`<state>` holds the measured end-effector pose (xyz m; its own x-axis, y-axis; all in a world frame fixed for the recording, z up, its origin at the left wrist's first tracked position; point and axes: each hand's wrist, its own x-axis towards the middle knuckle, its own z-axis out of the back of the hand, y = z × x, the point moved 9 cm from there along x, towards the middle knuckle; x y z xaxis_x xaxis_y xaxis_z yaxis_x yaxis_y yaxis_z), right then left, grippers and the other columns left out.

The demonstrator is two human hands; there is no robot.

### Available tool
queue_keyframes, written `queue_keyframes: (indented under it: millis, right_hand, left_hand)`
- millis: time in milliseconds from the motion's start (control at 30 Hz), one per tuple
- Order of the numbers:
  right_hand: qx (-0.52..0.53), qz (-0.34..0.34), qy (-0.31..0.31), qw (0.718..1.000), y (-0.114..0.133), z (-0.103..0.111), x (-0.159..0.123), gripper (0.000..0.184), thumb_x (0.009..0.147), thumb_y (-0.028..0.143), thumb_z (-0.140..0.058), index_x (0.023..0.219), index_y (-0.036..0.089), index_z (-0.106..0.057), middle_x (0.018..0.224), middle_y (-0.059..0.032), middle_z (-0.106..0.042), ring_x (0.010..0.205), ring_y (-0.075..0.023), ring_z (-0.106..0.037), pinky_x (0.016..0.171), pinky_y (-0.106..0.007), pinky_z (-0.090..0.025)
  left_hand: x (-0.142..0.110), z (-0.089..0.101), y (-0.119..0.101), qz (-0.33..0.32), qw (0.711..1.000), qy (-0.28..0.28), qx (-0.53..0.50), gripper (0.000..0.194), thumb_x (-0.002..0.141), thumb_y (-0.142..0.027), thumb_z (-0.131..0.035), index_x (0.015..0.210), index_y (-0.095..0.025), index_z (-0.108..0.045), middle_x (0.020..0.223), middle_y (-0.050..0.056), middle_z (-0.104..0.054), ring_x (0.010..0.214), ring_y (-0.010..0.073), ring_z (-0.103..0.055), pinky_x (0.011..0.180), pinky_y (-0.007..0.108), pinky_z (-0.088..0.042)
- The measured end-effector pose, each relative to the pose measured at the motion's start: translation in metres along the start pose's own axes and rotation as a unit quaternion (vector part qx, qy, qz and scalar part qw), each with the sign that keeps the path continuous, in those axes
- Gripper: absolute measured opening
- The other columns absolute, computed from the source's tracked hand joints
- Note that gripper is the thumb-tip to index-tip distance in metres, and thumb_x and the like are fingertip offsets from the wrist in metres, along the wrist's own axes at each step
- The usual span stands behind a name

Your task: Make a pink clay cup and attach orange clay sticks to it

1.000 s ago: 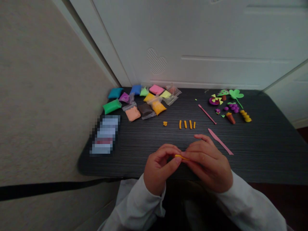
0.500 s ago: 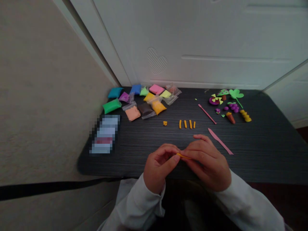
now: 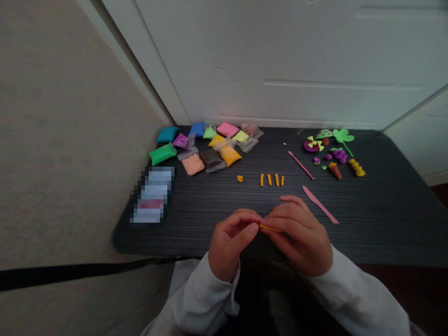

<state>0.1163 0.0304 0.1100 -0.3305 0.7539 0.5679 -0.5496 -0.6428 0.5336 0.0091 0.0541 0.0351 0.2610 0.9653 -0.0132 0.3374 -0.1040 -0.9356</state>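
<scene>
In the lower middle of the frame, a thin orange-yellow clay roll (image 3: 270, 228) is held in the right hand's (image 3: 301, 235) grip, between thumb and fingers. The left hand (image 3: 233, 242) has its fingertips at the roll's left end; whether its own grip pinches the clay, I cannot tell. Nearer the frame's centre, four short clay sticks (image 3: 269, 180) lie in a row on the black desk (image 3: 196, 233), right of a small clay lump (image 3: 240, 178).
</scene>
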Motion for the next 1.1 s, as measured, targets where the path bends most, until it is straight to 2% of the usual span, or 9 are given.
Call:
queue_keyframes:
  millis: [467,900,1100]
  right_hand:
    - [0.004,0.003,-0.006,1.0,0.0005,-0.001,0.0012,0.018,0.073,0.011,-0.06,0.088,0.021,-0.059,0.078,0.001,-0.067,0.073,-0.0114,-0.06,0.087,-0.04,-0.041]
    - [0.005,0.01,0.013,1.0,-0.0016,-0.0013,-0.001,0.021,0.073,0.01,-0.06,0.091,0.02,-0.06,0.081,-0.0003,-0.067,0.076,-0.012,-0.059,0.085,-0.039,-0.042]
    - [0.005,0.004,-0.004,1.0,-0.002,0.0015,-0.0007,0.022,0.072,0.011,-0.061,0.092,0.02,-0.06,0.079,-0.0002,-0.067,0.074,-0.0125,-0.06,0.084,-0.038,-0.043]
  left_hand:
    - [0.0003,-0.0007,0.0027,0.013,1.0,-0.021,0.012,0.004,0.071,-0.016,-0.062,0.073,-0.017,-0.065,0.077,0.002,-0.06,0.078,0.0128,-0.055,0.074,0.024,-0.044]
    - [0.0022,-0.0012,0.0041,0.013,1.0,-0.011,0.006,0.006,0.072,-0.014,-0.061,0.073,-0.019,-0.066,0.077,0.0,-0.06,0.077,0.0112,-0.055,0.075,0.023,-0.043]
    - [0.0015,0.0007,0.0063,0.017,1.0,-0.013,0.003,0.007,0.072,-0.015,-0.061,0.074,-0.019,-0.066,0.078,0.0,-0.06,0.078,0.011,-0.054,0.075,0.023,-0.043]
